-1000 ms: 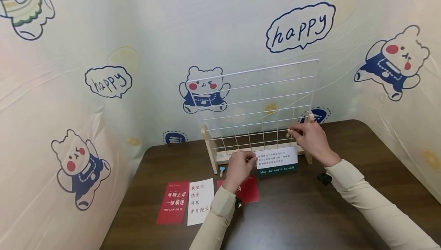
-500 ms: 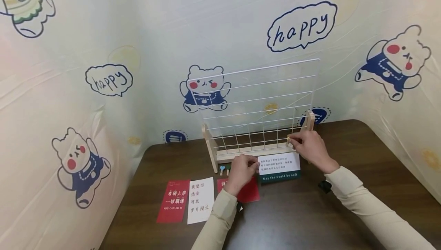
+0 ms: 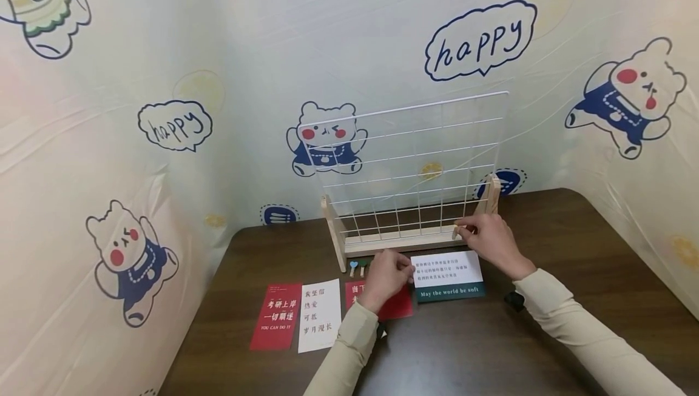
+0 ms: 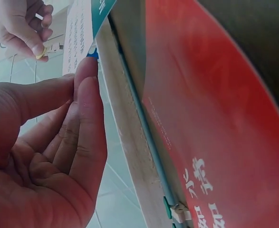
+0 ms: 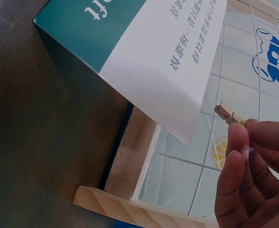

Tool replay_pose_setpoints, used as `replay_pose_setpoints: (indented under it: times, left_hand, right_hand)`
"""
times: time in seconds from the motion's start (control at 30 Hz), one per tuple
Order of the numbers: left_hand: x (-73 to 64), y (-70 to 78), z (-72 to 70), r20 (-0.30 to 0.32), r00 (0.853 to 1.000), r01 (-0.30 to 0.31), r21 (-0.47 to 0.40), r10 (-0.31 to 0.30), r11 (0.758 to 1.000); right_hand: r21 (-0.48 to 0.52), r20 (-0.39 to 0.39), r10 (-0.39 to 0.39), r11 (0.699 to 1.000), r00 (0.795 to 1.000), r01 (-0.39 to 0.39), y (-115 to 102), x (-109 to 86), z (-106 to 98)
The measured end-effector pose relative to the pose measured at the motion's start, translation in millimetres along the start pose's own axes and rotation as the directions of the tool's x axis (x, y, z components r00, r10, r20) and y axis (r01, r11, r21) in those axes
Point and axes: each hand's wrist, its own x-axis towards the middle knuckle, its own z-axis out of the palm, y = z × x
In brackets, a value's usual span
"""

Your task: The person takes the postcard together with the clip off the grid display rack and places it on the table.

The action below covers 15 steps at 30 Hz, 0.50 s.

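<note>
My left hand [image 3: 386, 278] pinches the left edge of a white card [image 3: 448, 267] with a green lower band and printed lines. The card is held tilted in front of the wire grid rack [image 3: 404, 109]. In the left wrist view, thumb and fingertips meet at the card's edge. My right hand [image 3: 491, 241] is just above the card's right upper corner, pinching a mini wooden clothespin [image 5: 227, 114] with a yellow ornament. Its jaws point toward the card, apart from it, in the right wrist view.
Left of the card lie a red card [image 3: 275, 317], a white card [image 3: 319, 317] and another red card [image 3: 401, 306], partly behind my left hand. Mini clothespins with a blue heart [image 3: 354, 265] and green top [image 3: 363, 268] lie near the rack's wooden base [image 3: 404, 240].
My left hand has brought the card lower and slightly right, away from the grid. My right hand has come down with the clothespin. The green clothespin has come into view beside the blue one.
</note>
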Motion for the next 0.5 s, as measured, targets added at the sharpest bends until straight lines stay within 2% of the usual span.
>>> replay_pose_setpoints:
  times: [0.2, 0.5]
  left_hand:
    - [-0.5, -3.2, 4.6, 0.016, 1.000, -0.007, -0.009, 0.007, 1.000]
    - [-0.4, -0.3, 8.4, 0.039, 0.999, 0.022, -0.013, -0.022, 1.000]
  right_hand:
    - [-0.016, -0.007, -0.017, 1.000, 1.000, 0.017, 1.6, -2.4, 4.9]
    - [-0.007, 0.064, -0.008, 1.000, 0.998, 0.009, 3.9, -7.3, 18.1]
